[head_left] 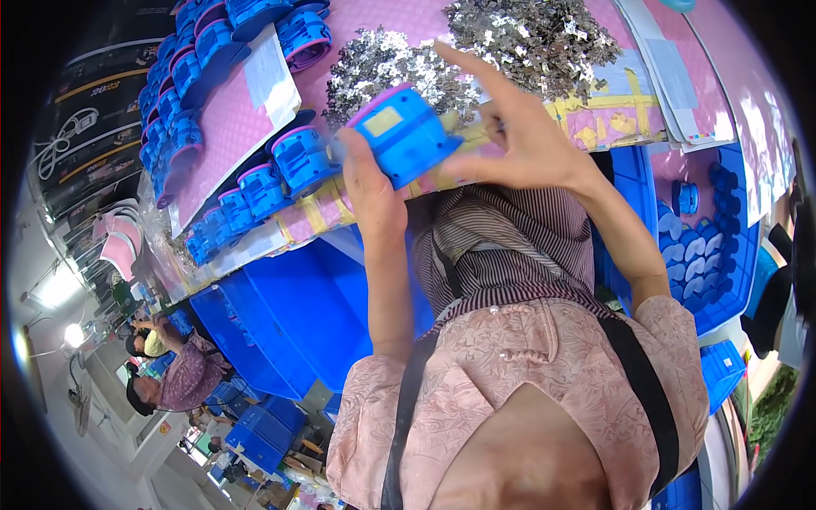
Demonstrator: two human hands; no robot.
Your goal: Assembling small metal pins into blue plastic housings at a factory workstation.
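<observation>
A blue plastic housing (408,136) with a pink rim and a pale yellow rectangle on its side is gripped in my left hand (374,191), above the near edge of the table. My right hand (531,140) is beside it with the thumb and index finger spread wide and nothing visible in them. Its index finger reaches over a heap of small silvery metal pieces (387,72); its thumb comes close to the housing, and whether they touch I cannot tell. A second, darker heap of metal pieces (535,42) lies farther right.
Blue housings (302,157) line the table's near left edge, with several more rows (183,76) farther back. Pink padding (229,110) and yellow tape (608,110) cover the table. Blue bins stand below at left (297,306) and right (748,246), the right one holding parts. Another person (191,370) sits far left.
</observation>
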